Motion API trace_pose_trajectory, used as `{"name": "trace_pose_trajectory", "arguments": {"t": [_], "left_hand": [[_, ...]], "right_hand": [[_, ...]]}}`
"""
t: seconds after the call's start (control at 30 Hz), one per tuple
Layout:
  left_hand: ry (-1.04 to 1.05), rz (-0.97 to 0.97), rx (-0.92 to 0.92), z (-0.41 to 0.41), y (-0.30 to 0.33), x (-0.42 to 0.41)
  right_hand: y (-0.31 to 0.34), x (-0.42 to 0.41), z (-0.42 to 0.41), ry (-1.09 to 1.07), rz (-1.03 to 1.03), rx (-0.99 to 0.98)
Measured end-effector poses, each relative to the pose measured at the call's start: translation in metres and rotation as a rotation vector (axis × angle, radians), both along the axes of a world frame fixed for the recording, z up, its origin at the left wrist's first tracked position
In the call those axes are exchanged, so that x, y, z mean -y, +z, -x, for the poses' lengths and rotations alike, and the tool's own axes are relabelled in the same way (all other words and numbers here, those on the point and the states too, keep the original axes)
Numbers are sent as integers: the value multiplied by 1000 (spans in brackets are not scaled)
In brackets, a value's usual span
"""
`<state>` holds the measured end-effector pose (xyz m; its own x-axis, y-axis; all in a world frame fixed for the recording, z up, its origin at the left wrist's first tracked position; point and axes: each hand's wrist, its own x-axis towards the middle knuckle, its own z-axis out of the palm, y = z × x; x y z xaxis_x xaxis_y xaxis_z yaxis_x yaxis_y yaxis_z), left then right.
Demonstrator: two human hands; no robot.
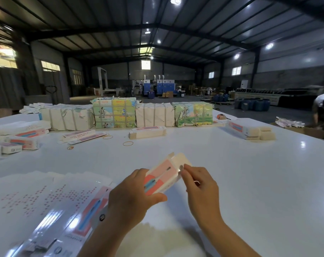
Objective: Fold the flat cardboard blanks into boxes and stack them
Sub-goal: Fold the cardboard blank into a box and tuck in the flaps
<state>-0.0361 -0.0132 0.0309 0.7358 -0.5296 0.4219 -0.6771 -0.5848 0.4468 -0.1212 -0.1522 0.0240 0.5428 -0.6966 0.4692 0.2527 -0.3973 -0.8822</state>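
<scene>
A long pink-and-white carton [162, 175] is held above the white table [250, 173], its far end flap [181, 159] standing open. My left hand [131, 197] grips the carton's near end, thumb underneath. My right hand [198, 184] pinches the carton's right edge near the flap with fingertips. A fan of flat printed blanks [51, 204] lies on the table at the lower left. Folded boxes are stacked at the left [25, 140] and at the far right [246, 130].
Strapped bundles of blanks [153, 115] line the table's far edge. Loose rubber bands [128, 143] and a few flat blanks [81, 136] lie mid-table. Another person [322, 110] bends over at the far right. Machines and blue drums stand beyond.
</scene>
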Motion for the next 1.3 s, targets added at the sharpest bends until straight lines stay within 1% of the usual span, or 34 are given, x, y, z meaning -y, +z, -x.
{"name": "trace_pose_trajectory", "arguments": {"t": [0.17,0.23,0.37,0.5,0.63,0.77,0.9,0.97,1.07,1.13,1.17,1.2,1.23,1.3], "left_hand": [[-38,-58,19,4,0,2],[-46,-82,34,3,1,1],[-58,-173,136,4,1,2],[-46,-176,108,3,-3,6],[-38,-204,83,4,-10,10],[-27,-196,65,7,-14,14],[6,-207,148,7,-16,16],[26,-206,158,6,-17,17],[48,-156,103,4,-18,16],[45,-117,74,2,-19,13],[41,-101,67,2,-18,12],[33,-89,60,2,-18,12],[18,-85,52,3,-17,12],[-26,-91,29,4,-17,12]], "right_hand": [[0,0,2,7,117,-24],[1,2,3,34,129,-33],[0,9,0,100,125,-156],[-4,7,-1,39,34,-56],[-8,6,-4,56,-74,-95],[-6,7,-4,32,-135,-91],[-7,6,-5,34,-173,-158],[-7,6,-6,43,-160,-170],[-5,7,-5,34,-61,-172],[-4,11,-5,-41,4,-157],[-4,14,-6,-83,-7,-171],[-4,17,-7,-68,-110,-186],[-4,20,-7,32,-282,-178],[-4,21,-8,409,-647,-82]]}}
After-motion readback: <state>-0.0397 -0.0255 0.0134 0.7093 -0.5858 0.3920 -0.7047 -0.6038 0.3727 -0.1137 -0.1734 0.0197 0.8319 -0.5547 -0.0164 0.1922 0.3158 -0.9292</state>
